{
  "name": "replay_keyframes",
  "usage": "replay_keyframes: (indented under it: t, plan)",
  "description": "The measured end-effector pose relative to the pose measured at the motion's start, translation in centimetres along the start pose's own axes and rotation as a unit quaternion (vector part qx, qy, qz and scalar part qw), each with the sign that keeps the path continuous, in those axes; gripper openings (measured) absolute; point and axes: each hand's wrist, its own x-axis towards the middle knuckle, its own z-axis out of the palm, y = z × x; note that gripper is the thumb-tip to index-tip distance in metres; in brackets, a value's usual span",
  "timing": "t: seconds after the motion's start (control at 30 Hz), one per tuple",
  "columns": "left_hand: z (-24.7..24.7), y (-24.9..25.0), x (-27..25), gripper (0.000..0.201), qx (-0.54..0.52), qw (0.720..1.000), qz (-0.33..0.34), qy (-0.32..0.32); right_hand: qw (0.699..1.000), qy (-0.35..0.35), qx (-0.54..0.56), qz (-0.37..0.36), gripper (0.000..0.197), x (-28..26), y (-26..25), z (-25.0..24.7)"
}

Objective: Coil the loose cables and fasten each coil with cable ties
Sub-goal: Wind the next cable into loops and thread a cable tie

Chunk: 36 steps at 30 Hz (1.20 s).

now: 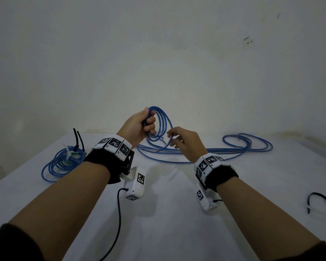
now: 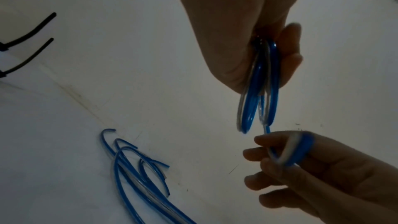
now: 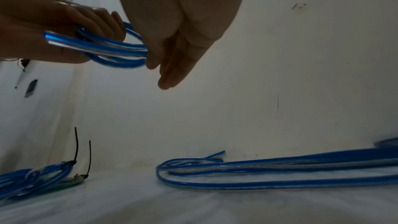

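My left hand (image 1: 148, 125) is raised above the table and grips a small coil of blue cable (image 1: 163, 121) of a few loops; the coil (image 2: 258, 91) hangs from its curled fingers. My right hand (image 1: 172, 140) is just to the right and lower, pinching the strand that runs from the coil down to the loose blue cable (image 1: 247, 146) spread over the table. In the left wrist view that strand crosses the right hand's fingers (image 2: 280, 159). In the right wrist view the coil (image 3: 112, 47) spans between both hands.
A finished blue coil (image 1: 62, 162) lies at the left, bound by black cable ties (image 1: 77, 137) with upright tails and a white tie. Loose black cable ties (image 1: 318, 196) lie at the right edge. A pale strip (image 1: 172, 174) rests mid-table. The white wall stands directly behind.
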Motion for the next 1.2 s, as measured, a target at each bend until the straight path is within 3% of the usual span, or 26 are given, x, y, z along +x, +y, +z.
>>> replay_keyframes:
  t: [0.1, 0.23, 0.37, 0.67, 0.77, 0.87, 0.93, 1.07, 1.13, 1.2]
  plan:
    - [0.3, -0.2, 0.1, 0.038, 0.017, 1.0, 0.002, 0.027, 0.995, 0.037, -0.051, -0.073, 0.013, -0.1, 0.0, 0.4]
    - [0.3, -0.7, 0.4, 0.039, -0.038, 0.999, -0.021, 0.025, 0.99, 0.073, -0.054, -0.105, 0.012, 0.0, -0.2, 1.1]
    - [0.3, -1.2, 0.6, 0.033, -0.044, 0.999, -0.005, 0.023, 0.989, 0.082, -0.064, -0.109, 0.015, 0.1, -0.3, 1.5]
    - [1.7, -2.1, 0.5, 0.05, -0.014, 0.994, 0.03, 0.1, 0.995, 0.056, -0.023, -0.079, 0.02, 0.2, -1.7, 2.5]
    - [1.7, -2.0, 0.6, 0.057, -0.069, 0.995, 0.024, 0.063, 0.997, 0.051, -0.013, -0.061, 0.019, 0.2, -1.8, 2.6]
    - [1.4, -2.0, 0.6, 0.045, -0.091, 0.995, 0.009, 0.032, 0.998, 0.061, 0.005, -0.03, 0.017, 0.2, -1.8, 2.4]
    - [1.3, -2.2, 0.6, 0.034, -0.06, 0.998, 0.018, 0.033, 0.997, 0.065, 0.036, 0.004, 0.017, 0.0, -2.0, 2.2]
    - [0.7, -2.8, 0.7, 0.031, 0.081, 0.994, 0.066, 0.042, 0.984, 0.055, 0.152, 0.074, 0.026, -0.1, -2.7, 1.6]
    - [0.4, -2.6, 0.7, 0.032, 0.15, 0.985, 0.078, 0.035, 0.982, 0.091, 0.153, 0.06, 0.022, 0.1, -2.7, 1.1]
    - [0.3, -2.5, 0.5, 0.035, 0.215, 0.973, 0.08, 0.032, 0.987, 0.132, 0.086, 0.011, 0.016, 0.6, -2.2, 0.6]
